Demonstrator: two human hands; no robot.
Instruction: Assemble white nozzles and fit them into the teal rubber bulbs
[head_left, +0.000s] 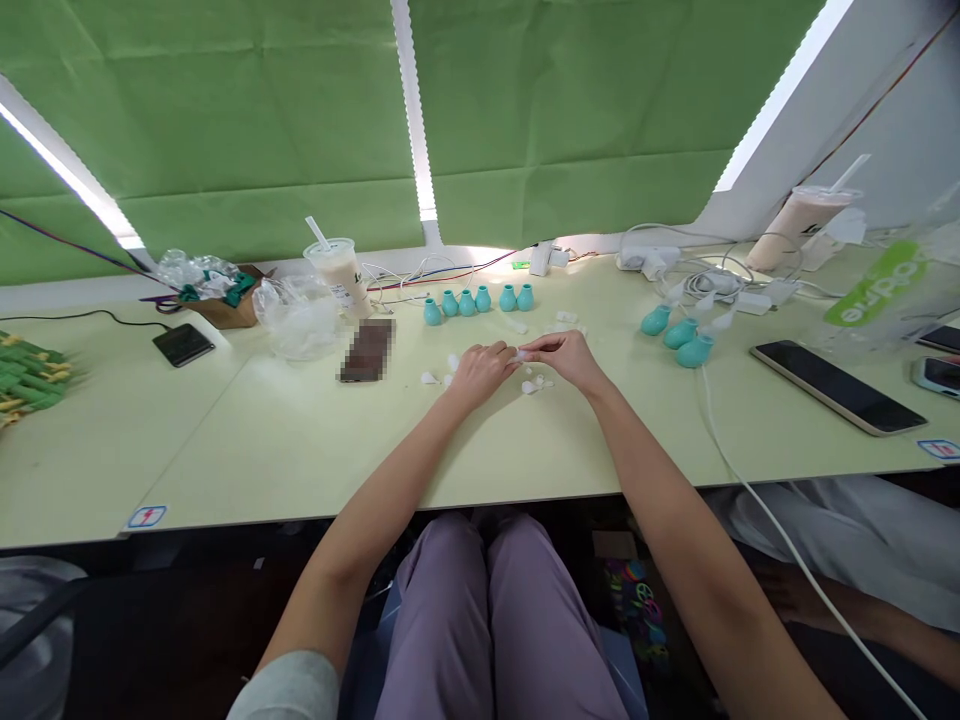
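Note:
My left hand [482,374] and my right hand [568,358] meet over the middle of the table, fingers pinched on a small white piece [520,355] between them. Its exact kind is too small to make out. Loose white pieces, some petal-shaped, lie around my hands, such as one white piece [430,378] to the left and a little white cluster [534,385] just below. Beyond my hands stands a row of several small teal vases [466,302]. To the right are three more teal vases [681,332], tilted, with white pieces at their necks.
A drink cup [337,275], a plastic bag [296,318] and a box [229,300] stand at the back left. On the right lie a phone [836,387], a white cable [720,440] and tangled cords. Another person's arm [862,612] shows at lower right.

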